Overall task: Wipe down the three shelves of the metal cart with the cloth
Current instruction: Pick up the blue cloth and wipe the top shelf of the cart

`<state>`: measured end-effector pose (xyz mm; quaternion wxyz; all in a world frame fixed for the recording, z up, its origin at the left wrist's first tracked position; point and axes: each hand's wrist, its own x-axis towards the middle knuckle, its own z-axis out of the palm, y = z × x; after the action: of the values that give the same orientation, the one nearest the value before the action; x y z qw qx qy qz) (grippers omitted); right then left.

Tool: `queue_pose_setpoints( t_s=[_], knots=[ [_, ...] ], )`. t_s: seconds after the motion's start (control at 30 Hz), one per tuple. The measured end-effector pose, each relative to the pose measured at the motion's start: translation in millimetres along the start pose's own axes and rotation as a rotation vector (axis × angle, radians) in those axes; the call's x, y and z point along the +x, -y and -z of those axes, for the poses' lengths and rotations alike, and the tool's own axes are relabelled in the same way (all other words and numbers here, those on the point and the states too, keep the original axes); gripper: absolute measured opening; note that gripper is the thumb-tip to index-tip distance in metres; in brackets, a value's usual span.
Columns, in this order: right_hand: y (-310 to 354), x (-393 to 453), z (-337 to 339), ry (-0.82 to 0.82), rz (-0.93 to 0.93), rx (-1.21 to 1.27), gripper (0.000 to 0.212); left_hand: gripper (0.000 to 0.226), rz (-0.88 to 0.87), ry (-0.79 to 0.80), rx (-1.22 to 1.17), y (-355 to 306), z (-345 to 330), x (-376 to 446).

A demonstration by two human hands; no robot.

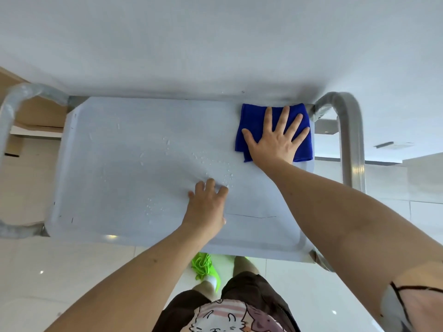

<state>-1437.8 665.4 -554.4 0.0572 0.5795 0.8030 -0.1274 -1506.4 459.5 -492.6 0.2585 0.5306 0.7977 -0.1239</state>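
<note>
- Lying folded at the far right corner of the top shelf [119,140], the blue cloth [251,121] sits pressed flat just beside the cart's right handle [350,130].
- Water droplets [211,161] are scattered over the middle of the shelf, between the cloth and the left hand; this part looks not yet wiped.
- The two lower shelves are hidden under the top one, so their state cannot be told.
- Risk: the cloth lies at the shelf's right rim, and a stroke outward could push it over the edge onto the floor [36,271].
- Risk: with only the palm pinning it, the folded cloth could bunch or slip out under a fast sweep, leaving streaks.
- Risk: leaning weight on the wet surface could let the left hand slide.
- Right hand [275,140]: spread wide, fingers splayed, palm flat on the cloth, pressing rather than gripping.
- Left hand [206,207]: holds nothing; fingertips rest on the bare shelf near the droplets, fingers loosely bent.
</note>
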Motion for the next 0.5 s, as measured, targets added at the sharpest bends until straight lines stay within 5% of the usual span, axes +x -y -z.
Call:
queue_pose_setpoints(
  t_s=[0.5],
  knots=[
    [-10, -141, -30, 0.087, -0.041, -0.014, 0.089, 0.086, -0.158, 0.081, -0.159, 36, -8, -6]
  ],
)
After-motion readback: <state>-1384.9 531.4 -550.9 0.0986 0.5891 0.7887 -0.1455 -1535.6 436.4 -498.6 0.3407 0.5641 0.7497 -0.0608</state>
